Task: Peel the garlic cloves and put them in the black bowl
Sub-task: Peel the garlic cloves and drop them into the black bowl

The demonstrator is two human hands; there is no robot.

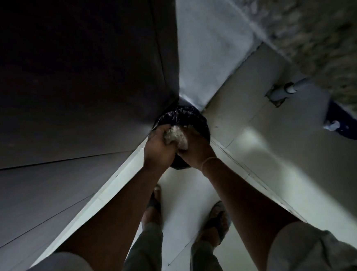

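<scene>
I look straight down at a bin lined with a black plastic bag standing on the floor in a corner. My left hand and my right hand are cupped together right above the bin. Between them they hold a pale, papery clump of garlic peels. Both hands curl round the clump from either side. No black bowl and no peeled cloves are in view.
A dark cabinet face fills the left side. A white wall meets it behind the bin. Pale floor tiles spread to the right, with a grey pipe and a dark blue object. My sandalled feet stand below.
</scene>
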